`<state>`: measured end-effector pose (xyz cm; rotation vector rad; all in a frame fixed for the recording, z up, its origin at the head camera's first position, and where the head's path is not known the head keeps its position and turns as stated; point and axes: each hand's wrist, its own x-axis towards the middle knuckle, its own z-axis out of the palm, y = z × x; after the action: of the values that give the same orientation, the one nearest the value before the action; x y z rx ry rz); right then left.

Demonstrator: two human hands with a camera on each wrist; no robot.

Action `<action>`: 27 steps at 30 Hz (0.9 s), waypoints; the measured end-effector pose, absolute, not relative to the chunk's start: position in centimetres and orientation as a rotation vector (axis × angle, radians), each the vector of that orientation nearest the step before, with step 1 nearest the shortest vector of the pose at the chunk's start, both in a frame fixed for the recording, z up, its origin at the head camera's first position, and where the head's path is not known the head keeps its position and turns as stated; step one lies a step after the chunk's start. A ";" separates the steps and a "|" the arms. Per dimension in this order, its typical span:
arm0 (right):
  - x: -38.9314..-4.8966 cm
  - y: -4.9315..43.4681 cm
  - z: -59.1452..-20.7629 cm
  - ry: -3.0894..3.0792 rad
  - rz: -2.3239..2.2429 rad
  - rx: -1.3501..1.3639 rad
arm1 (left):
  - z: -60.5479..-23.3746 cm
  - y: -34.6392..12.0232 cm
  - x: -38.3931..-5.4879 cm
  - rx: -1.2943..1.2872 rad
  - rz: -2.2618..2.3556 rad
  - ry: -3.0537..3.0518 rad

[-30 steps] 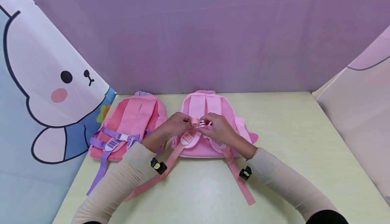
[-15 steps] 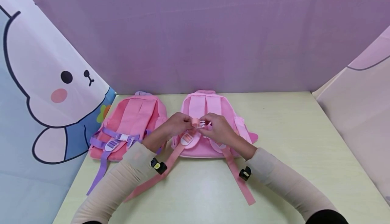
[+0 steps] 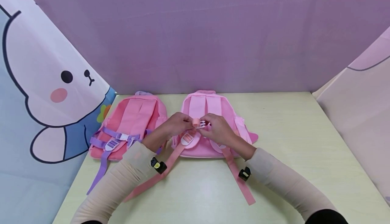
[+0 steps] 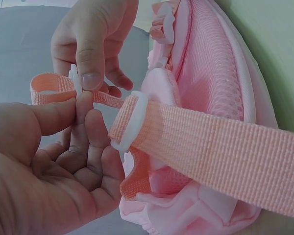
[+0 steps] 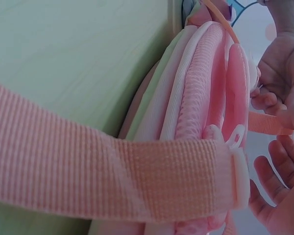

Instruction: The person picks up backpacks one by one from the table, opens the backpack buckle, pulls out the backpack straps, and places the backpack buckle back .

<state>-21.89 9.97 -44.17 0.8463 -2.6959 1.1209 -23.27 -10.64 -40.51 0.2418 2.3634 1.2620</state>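
Note:
A light pink backpack (image 3: 198,105) lies with its shoulder straps facing up. Over it my left hand (image 3: 177,125) pinches a peach webbing strap (image 4: 51,85) close to a white plastic buckle (image 3: 202,124). The strap bends into a small loop beside the buckle, whose prongs point to the right. My right hand (image 3: 220,129) pinches the buckle and strap from the other side; in the left wrist view its thumb (image 4: 91,81) lies against the white plastic. Part of the buckle is hidden by the fingers.
A coral pink backpack (image 3: 134,107) with purple straps (image 3: 103,166) lies at the left. Two peach strap ends (image 3: 240,183) trail across the pale table (image 3: 304,142) toward the front. A purple cloth wall (image 3: 213,41) stands behind.
Both hands stay almost in place. The strap loop and buckle shift very slightly to the right between the fingers.

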 end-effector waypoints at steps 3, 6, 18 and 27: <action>-21.9 9.9 -44.2 -2.693 1.112 0.848 | -40.5 -10.7 -23.3 0.249 1.261 2.366; -22.0 9.9 -44.3 -2.693 1.102 0.848 | -40.5 -10.7 -23.3 0.242 1.252 2.375; -22.1 9.9 -44.6 -2.719 1.093 0.840 | -40.5 -10.6 -23.3 0.233 1.246 2.374; -21.9 9.9 -44.5 -2.729 1.083 0.840 | -40.2 -10.6 -23.3 0.221 1.267 2.354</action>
<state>-21.91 9.90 -44.50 0.8399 -2.7292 1.0833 -23.27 -10.61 -40.23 0.2208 2.3544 1.2668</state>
